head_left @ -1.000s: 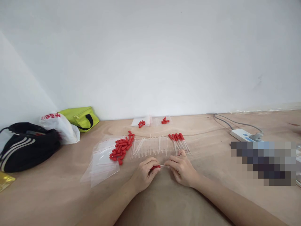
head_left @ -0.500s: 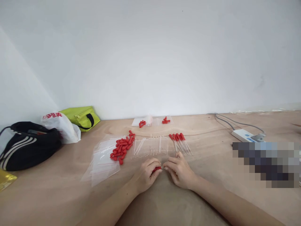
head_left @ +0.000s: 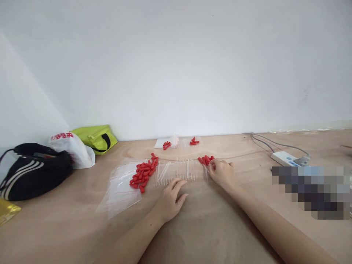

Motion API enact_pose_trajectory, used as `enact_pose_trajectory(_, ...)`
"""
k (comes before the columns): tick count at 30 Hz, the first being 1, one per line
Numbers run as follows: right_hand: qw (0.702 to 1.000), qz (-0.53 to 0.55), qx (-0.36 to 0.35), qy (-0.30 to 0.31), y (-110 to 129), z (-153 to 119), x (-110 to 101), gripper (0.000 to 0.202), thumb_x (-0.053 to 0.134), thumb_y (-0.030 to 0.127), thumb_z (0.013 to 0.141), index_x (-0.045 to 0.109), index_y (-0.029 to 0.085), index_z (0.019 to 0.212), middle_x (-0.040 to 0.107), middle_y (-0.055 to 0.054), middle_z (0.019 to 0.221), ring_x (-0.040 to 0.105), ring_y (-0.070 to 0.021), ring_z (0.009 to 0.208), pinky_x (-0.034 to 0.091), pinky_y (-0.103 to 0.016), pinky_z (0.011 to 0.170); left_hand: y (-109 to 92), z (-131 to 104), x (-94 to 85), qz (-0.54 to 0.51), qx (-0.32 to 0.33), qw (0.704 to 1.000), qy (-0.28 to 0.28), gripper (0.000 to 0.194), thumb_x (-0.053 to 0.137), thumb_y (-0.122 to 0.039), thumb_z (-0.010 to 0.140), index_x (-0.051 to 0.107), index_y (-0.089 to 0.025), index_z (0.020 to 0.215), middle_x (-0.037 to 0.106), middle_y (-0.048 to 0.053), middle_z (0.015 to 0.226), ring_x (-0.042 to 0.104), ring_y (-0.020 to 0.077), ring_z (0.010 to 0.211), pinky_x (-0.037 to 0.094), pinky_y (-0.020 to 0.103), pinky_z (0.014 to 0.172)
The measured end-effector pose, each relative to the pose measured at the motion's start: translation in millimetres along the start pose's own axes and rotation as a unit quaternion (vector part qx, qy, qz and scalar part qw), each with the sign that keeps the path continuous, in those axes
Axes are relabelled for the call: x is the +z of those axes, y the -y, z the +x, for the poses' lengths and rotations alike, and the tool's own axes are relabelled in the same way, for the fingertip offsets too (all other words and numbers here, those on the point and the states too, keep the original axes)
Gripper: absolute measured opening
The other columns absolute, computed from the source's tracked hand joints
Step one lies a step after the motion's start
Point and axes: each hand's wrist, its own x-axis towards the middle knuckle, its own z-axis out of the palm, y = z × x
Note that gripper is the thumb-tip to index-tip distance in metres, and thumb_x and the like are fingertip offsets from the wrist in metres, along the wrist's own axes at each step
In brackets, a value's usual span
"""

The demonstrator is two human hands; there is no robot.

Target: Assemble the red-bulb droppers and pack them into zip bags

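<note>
Lying inside the far edge of the bench, red-topped droppers touch the right hand, grip unclear; left hand, grip spread.

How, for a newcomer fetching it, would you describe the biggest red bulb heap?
On the wooden table, find the clear zip bags left of the left hand. The red bulb heap overlaps their right edge, larger than other red clusters.

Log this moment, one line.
left hand: open, near clear tubes; right hand: at red-capped tubes; loose red caps: heaped
</note>
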Motion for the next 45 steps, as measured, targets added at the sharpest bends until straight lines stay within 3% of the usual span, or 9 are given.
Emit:
enact_pose_trajectory(4,0.999,-0.025,0.033,0.019,6,5,9,0.024,0.039,0.029,0.082,0.059,0.018,0.089,0.066,-0.006,0.073,0.058,-0.0212,0.076,0.024,-0.032,0.069,-2,1,-0.9,-0.01,-0.014,1.0,0.013,0.031,0.047,-0.013,0.078,0.044,-0.022,0.108,0.051,0.006,0.104,0.054,0.0185,0.092,0.046,0.033,0.08)
enact_pose_trajectory(11,0.998,-0.051,0.004,0.031,16,0,6,0.031,0.042,0.041,0.079,0.058,0.015,0.085,0.065,-0.01,0.075,0.059,-0.0247,0.076,0.026,-0.035,0.072,-1,1,-1.1,-0.013,-0.006,1.0,0.014,0.027,0.048,-0.013,0.078,0.047,-0.021,0.104,0.051,0.005,0.102,0.054,0.019,0.092,0.046,0.034,0.08)
enact_pose_trajectory(18,0.998,-0.062,-0.002,0.033,11,-1,1,0.027,0.037,0.029,0.083,0.06,0.016,0.086,0.065,-0.009,0.071,0.06,-0.0224,0.07,0.025,-0.035,0.071,-1,1,-1.2,-0.01,-0.004,1.0,0.012,0.024,0.05,-0.014,0.077,0.05,-0.02,0.1,0.052,0.005,0.1,0.055,0.0184,0.09,0.047,0.032,0.079)
enact_pose_trajectory(26,0.999,-0.033,-0.001,0.01,3,3,7,0.029,0.037,0.034,0.083,0.061,0.018,0.081,0.066,-0.005,0.07,0.059,-0.0198,0.068,0.024,-0.033,0.071,-3,2,-2.3,-0.009,0.002,1.0,0.009,0.02,0.05,-0.011,0.077,0.051,-0.018,0.095,0.052,0.006,0.097,0.054,0.0178,0.088,0.046,0.032,0.078)
enact_pose_trajectory(30,0.999,0.003,-0.032,-0.008,15,-2,12,0.029,0.04,0.037,0.081,0.061,0.019,0.073,0.066,-0.005,0.073,0.058,-0.019,0.07,0.025,-0.033,0.072,-2,2,-1.8,-0.009,-0.001,1.0,0.013,0.019,0.05,-0.013,0.077,0.051,-0.018,0.095,0.052,0.006,0.098,0.054,0.018,0.088,0.046,0.032,0.078)
enact_pose_trajectory(39,0.998,-0.004,-0.01,0.066,41,1,12,0.031,0.043,0.039,0.077,0.064,0.017,0.074,0.066,-0.009,0.071,0.059,-0.0224,0.073,0.026,-0.038,0.078,-1,2,-0.6,-0.01,0.006,1.0,0.001,0.015,0.05,-0.016,0.077,0.054,-0.019,0.091,0.054,0.005,0.094,0.055,0.0173,0.085,0.046,0.031,0.076)
enact_pose_trajectory(42,0.996,-0.009,-0.001,0.086,42,3,11,0.03,0.043,0.036,0.076,0.065,0.016,0.075,0.066,-0.011,0.073,0.059,-0.0241,0.077,0.026,-0.039,0.079,-1,2,0.6,0.026,0.004,0.999,-0.019,0.014,0.051,-0.018,0.076,0.056,-0.019,0.089,0.055,0.005,0.092,0.055,0.0187,0.085,0.045,0.032,0.076)
enact_pose_trajectory(45,0.996,-0.015,0.001,0.093,45,6,12,0.03,0.043,0.032,0.074,0.065,0.014,0.085,0.065,-0.013,0.077,0.056,-0.0265,0.088,0.025,-0.04,0.081,2,7,-8.3,0.138,-0.023,0.989,-0.047,0.01,0.05,-0.021,0.078,0.059,-0.019,0.083,0.057,0.005,0.085,0.055,0.0206,0.081,0.043,0.034,0.073)
